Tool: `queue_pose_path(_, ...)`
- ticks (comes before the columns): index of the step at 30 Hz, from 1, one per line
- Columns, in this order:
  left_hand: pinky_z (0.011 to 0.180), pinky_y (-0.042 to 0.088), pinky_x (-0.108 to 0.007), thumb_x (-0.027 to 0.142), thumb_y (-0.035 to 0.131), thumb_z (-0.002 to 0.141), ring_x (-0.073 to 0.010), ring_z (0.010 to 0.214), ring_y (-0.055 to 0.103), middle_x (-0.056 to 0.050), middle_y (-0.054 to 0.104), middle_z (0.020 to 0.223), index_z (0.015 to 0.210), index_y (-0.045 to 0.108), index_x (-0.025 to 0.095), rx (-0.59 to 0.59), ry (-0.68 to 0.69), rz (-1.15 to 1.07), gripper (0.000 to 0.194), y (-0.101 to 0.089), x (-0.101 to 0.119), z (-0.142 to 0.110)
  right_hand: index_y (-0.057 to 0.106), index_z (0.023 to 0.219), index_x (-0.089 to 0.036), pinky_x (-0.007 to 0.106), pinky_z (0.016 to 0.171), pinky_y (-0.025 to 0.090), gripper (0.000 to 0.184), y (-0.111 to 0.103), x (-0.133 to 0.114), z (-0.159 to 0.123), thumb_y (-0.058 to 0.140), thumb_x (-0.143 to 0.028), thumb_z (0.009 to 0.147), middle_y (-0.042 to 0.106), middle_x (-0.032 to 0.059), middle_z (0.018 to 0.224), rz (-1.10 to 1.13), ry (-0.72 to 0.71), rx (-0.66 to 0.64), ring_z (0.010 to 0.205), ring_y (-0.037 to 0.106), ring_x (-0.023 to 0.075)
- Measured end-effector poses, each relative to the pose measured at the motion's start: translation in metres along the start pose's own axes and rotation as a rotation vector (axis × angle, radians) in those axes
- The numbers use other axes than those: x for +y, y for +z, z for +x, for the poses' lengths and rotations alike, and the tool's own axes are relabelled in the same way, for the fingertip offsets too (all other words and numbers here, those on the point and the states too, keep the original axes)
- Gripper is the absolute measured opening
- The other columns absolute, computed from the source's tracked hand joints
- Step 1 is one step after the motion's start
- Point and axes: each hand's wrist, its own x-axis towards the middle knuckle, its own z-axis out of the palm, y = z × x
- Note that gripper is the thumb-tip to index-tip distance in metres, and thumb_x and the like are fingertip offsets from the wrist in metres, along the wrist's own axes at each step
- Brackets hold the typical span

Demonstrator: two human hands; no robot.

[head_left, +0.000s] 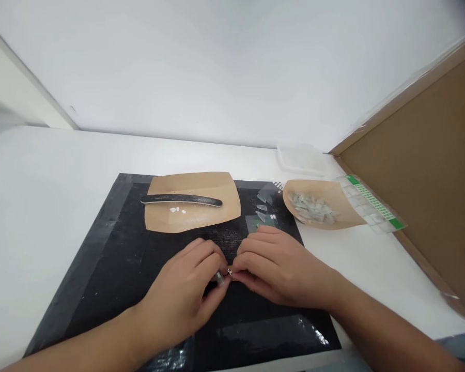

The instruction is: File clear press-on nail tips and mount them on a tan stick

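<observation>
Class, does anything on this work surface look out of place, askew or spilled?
Two mild oddities. The black file pokes past the left edge of the left brown tray instead of lying within it. A few clear pieces lie loose on the black mat, apart from the pile in the right brown tray.

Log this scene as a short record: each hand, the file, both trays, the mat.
Left hand: holds a clear piece between thumb and finger
Right hand: close to the left hand; grip unclear
File: lies across the left tray
Left tray: holds white bits
Right tray: holds many clear pieces
Mat: black, under both hands
</observation>
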Motion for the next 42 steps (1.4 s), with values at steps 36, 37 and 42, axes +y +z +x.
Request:
queue_pose_path(36, 0.081, 0.051, -0.038, 0.012, 0.063, 0.094, -0.0228, 0.091, 0.059, -0.005, 0.068, 0.100, 0.098, 0.063, 0.021, 0.002, -0.051, -0.016, 0.010, 0.0020, -0.0008, -0.0013, 0.067, 0.096, -0.019, 0.034, 0.069, 0.038, 0.012, 0.0006, -0.0052, 0.0017, 0.060, -0.021, 0.106, 0.070, 0.0011, 0.082, -0.032, 0.004, -0.016, 0.073, 0.058, 0.0158)
queue_pose_path(37, 0.081, 0.051, -0.038, 0.011, 0.063, 0.094, -0.0228, 0.091, 0.059, -0.005, 0.068, 0.100, 0.098, 0.063, 0.021, 0.002, -0.053, -0.018, 0.010, 0.0022, -0.0009, -0.0012, 0.067, 0.097, -0.018, 0.035, 0.069, 0.037, 0.012, 0.0005, -0.0053, 0.0016, 0.060, -0.021, 0.106, 0.070, 0.0013, 0.082, -0.030, 0.004, -0.016, 0.073, 0.058, 0.0160)
queue_pose_path(42, 0.081, 0.051, -0.039, 0.012, 0.062, 0.096, -0.0226, 0.091, 0.059, -0.005, 0.068, 0.100, 0.099, 0.063, 0.020, -0.001, -0.053, -0.013, 0.009, 0.0015, -0.0005, -0.0006, 0.068, 0.100, -0.018, 0.035, 0.070, 0.038, 0.010, 0.0013, -0.0039, 0.0006, 0.060, -0.019, 0.106, 0.072, 0.0021, 0.084, -0.021, -0.001, -0.005, 0.075, 0.059, 0.0167)
